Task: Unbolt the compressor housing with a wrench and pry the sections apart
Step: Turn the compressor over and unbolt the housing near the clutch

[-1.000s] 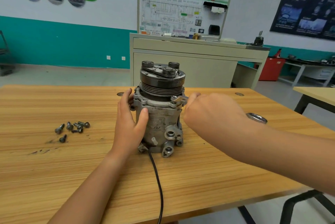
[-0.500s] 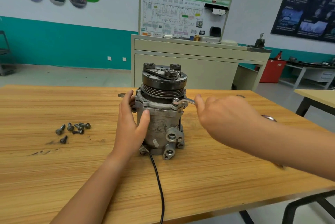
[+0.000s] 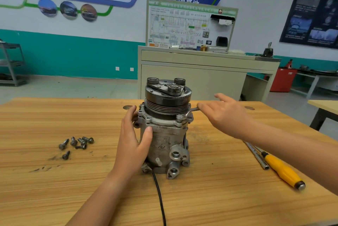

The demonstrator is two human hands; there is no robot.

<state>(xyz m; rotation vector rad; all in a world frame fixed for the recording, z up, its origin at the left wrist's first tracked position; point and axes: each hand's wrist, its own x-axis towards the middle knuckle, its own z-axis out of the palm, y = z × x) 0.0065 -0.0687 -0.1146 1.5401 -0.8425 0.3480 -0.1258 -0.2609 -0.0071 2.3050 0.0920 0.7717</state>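
Standing upright near the middle of the wooden table (image 3: 54, 180), the compressor (image 3: 164, 141) had its grooved black pulley end on top and its ported end down on the wood. The left hand (image 3: 130, 141) gripped the grey body from the left side, the thumb laid across the front just below the flange and the fingers curled round toward the back. A slim wrench (image 3: 192, 110) sat with its head on a bolt at the front right corner of the flange, its handle running out to the right. The right hand (image 3: 226, 114) lay palm down over that handle with its fingers stretched out fairly straight, pressing on the handle rather than wrapped round it. A black cable (image 3: 159, 194) ran from under the compressor toward the near edge of the table. Well to the left lay a small cluster of loose bolts (image 3: 76, 143). To the right, under the right forearm, a screwdriver (image 3: 281, 170) with a yellow handle lay just beside a thin metal rod (image 3: 257, 156).
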